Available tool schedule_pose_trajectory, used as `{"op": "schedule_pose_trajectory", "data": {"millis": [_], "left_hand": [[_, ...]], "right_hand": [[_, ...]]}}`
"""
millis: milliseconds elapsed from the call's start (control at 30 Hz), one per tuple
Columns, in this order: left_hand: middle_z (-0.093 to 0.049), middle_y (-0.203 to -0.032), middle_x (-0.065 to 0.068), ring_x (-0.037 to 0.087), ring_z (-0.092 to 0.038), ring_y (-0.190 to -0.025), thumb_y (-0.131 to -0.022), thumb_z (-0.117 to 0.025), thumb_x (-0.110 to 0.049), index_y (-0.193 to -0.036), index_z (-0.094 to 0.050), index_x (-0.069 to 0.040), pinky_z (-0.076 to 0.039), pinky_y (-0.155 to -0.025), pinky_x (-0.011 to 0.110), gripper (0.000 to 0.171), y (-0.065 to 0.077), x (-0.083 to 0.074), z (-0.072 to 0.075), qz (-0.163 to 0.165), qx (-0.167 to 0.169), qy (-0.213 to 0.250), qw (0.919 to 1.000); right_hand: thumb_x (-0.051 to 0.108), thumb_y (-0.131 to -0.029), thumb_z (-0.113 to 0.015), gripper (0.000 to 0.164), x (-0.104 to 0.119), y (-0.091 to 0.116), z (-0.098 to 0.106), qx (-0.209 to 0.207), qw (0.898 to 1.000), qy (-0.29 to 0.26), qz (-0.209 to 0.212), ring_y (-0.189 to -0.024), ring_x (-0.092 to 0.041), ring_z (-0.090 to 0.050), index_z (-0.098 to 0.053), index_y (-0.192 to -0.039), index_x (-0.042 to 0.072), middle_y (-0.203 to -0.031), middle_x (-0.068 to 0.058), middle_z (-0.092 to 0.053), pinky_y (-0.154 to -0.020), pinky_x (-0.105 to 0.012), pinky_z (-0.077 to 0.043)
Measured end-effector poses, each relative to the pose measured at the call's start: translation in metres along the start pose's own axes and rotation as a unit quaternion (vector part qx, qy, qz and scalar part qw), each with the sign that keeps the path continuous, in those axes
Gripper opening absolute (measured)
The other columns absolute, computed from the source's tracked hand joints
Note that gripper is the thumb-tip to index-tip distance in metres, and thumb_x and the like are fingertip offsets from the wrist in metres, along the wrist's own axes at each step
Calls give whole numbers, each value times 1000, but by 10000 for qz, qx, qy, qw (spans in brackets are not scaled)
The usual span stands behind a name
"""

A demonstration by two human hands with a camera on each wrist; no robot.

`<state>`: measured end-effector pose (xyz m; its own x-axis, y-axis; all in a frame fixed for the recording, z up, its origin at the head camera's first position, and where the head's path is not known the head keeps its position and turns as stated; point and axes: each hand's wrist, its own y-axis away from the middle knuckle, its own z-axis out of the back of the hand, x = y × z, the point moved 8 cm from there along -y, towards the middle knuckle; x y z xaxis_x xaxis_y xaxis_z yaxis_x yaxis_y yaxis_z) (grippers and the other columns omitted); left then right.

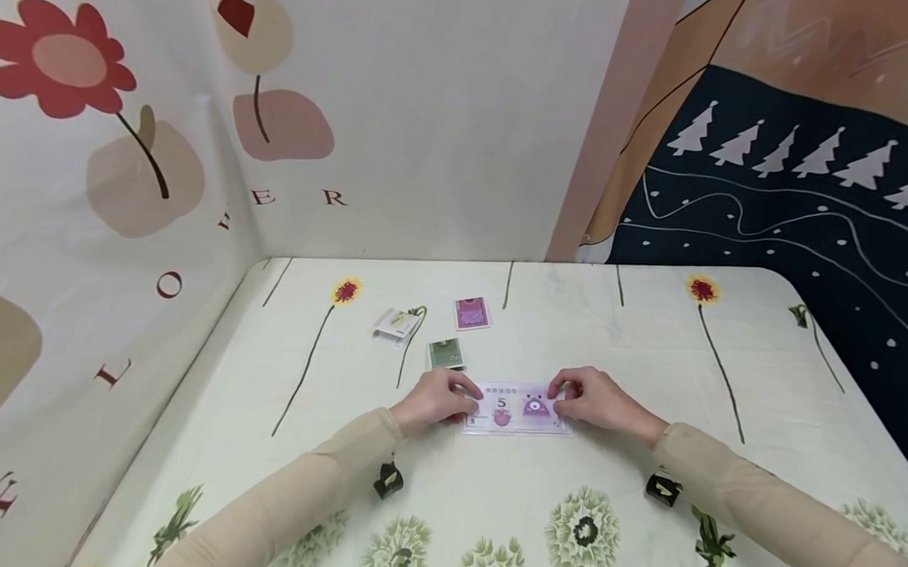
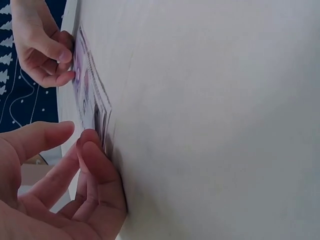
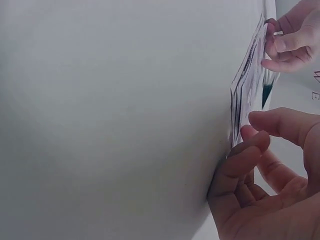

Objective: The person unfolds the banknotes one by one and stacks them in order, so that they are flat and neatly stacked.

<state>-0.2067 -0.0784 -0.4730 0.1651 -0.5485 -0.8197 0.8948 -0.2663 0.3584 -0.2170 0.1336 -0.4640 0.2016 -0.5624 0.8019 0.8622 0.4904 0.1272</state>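
A stack of purple play banknotes (image 1: 517, 409), the top one printed with a 5 and small cartoon figures, lies flat on the table. My left hand (image 1: 436, 401) holds its left end with curled fingers. On the opposite end, my right hand (image 1: 598, 399) grips the edge in the same way. Both wrist views show layered edges of the banknotes (image 3: 245, 92) at the fingertips, with one digit of each hand raised off the stack. The undersides of the fingers are partly hidden.
Beyond the left hand lie a green folded note (image 1: 446, 352), a magenta note (image 1: 472, 313) and a whitish folded note (image 1: 397, 323). A flower-printed cloth covers the table (image 1: 610, 322). Patterned fabric (image 1: 444, 133) hangs behind it and on the left.
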Motion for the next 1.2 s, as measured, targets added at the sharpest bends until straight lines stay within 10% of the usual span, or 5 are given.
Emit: {"op": "schedule_pose_trajectory", "data": {"millis": [500, 900, 1200], "left_hand": [[-65, -83, 11, 14, -59, -68, -93, -57, 0, -103, -69, 7, -53, -65, 28, 17, 4, 16, 37, -25, 100, 709, 9974], [-66, -90, 16, 14, -63, -74, -93, -51, 4, -106, -62, 12, -56, -68, 25, 19, 8, 54, 109, 274, -1657, 1596, 9728], [-58, -116, 21, 13, -61, -88, -98, -51, -5, -127, -52, 8, -54, -81, 24, 32, 14, 85, 145, 624, -2188, 1978, 9535]], "right_hand": [[5, -90, -62, 16, 7, -11, 19, -290, 9995, -11, -108, -70, -19, -52, -68, -104, 0, -83, -5, -58, -54, -26, -44], [3, -90, -58, 19, 16, -47, 22, -676, 9975, -108, -151, -83, -23, -57, -66, -106, -1, -91, -8, -61, -68, -31, -48], [-2, -88, -58, 20, 40, -78, 3, -540, 9984, 136, -18, -92, -26, -57, -65, -106, -2, -96, -10, -62, -85, -39, -48]]}}
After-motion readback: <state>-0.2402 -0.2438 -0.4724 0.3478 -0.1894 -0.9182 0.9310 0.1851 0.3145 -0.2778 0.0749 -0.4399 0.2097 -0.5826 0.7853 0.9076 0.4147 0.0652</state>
